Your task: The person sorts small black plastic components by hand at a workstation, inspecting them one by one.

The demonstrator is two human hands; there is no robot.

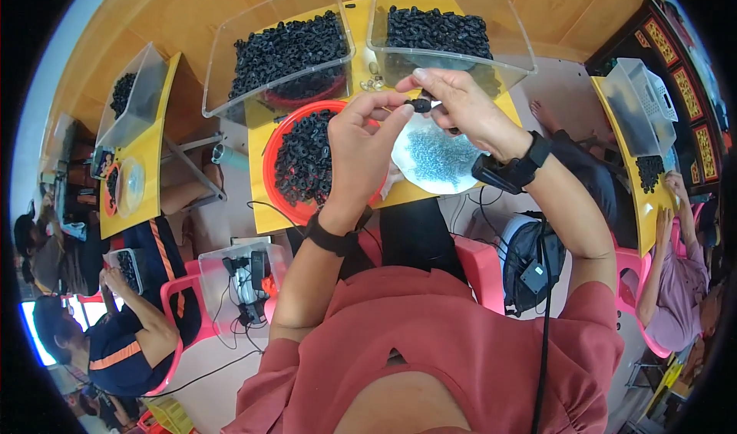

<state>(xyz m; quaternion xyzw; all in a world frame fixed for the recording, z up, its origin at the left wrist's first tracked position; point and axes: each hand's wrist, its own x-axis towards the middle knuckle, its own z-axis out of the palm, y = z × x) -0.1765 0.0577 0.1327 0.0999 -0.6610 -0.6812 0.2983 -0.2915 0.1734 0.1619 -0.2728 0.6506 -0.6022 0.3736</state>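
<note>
My left hand (359,146) pinches a small black moulded part (418,105) between thumb and forefinger. Facing it, my right hand (464,112) has its fingers curled and pressed together at the same part, with something dark partly hidden among them. Below my left hand, a red basin (270,156) holds a heap of black ring-like pieces. Under my right hand lies a white plate (430,188) covered with tiny clear bluish pieces (439,154). Both containers stand on a yellow table (270,217).
Two clear plastic bins (223,73) (510,50) full of black parts stand at the table's far side. A few small shiny pieces (374,81) lie between them. Co-workers sit left (127,342) and right (679,288). A black backpack (530,265) and a box of cables (246,280) flank my chair.
</note>
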